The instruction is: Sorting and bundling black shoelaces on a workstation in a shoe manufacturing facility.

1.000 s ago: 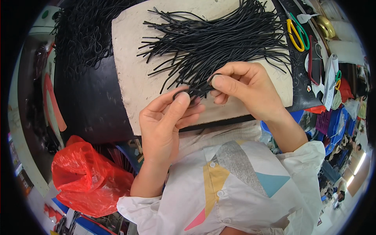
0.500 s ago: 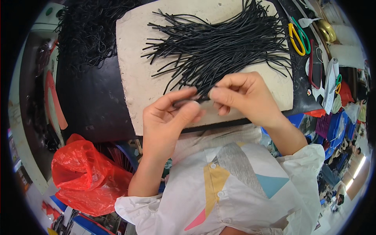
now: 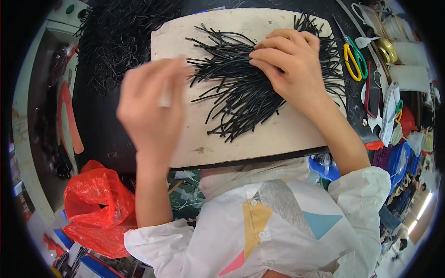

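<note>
A loose pile of short black cords (image 3: 241, 97) lies fanned out on a pale board (image 3: 259, 139). My right hand (image 3: 292, 69) rests on top of the pile at its far right side. Its fingers are curled down and the fingertips dig into the cords; the thumb is hidden underneath. My left hand (image 3: 153, 106) is lifted above the board's left edge and is blurred by motion. I see its back, and I cannot make out whether anything is in it. A larger tangle of black cords (image 3: 120, 41) lies on the dark table beyond it, at the left.
Yellow-and-green scissors (image 3: 354, 60) and small tools lie on the dark table right of the board. A red plastic bag (image 3: 97, 208) hangs at the lower left. Cluttered shelves and bags fill the right edge.
Both hands were pinching one cord together at the board's near edge. Now they have parted: the left hand swung up and left, the right hand reached forward onto the pile.
</note>
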Demonstrator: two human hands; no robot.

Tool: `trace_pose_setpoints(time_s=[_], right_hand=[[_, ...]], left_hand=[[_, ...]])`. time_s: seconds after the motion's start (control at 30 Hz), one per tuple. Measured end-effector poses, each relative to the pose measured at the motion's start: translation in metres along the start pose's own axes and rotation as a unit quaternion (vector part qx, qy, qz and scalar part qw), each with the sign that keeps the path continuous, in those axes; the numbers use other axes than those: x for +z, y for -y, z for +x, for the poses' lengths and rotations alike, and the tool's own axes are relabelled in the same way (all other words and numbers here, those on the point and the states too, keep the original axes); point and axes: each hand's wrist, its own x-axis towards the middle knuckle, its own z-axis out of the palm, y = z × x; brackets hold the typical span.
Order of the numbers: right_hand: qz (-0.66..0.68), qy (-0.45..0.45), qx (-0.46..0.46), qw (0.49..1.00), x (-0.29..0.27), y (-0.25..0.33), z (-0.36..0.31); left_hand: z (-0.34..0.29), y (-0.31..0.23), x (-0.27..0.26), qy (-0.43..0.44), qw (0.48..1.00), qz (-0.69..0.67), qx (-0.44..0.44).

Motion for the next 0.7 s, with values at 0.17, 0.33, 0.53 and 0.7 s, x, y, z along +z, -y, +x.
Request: trace_pose_setpoints(time_s=[0.17, 0.33, 0.53, 0.7], right_hand=[[0.018, -0.007, -0.054, 0.998, -0.025, 0.031, 0.01], [0.174, -0.003, 0.008, 0.985, -0.039, 0.03, 0.008], [0.373, -0.022, 0.163, 0.913, -0.022, 0.044, 0.004], [0.477, -0.024, 0.239, 0.845, -0.014, 0.058, 0.005]], left_hand=[[-0.008, -0.021, 0.017, 0.06, 0.994, 0.027, 0.088], [-0.007, -0.03, -0.001, 0.084, 0.941, -0.27, -0.188], [-0.004, -0.032, -0.011, 0.06, 0.857, -0.399, -0.32], [-0.005, -0.039, -0.017, -0.002, 0.64, -0.617, -0.458]])
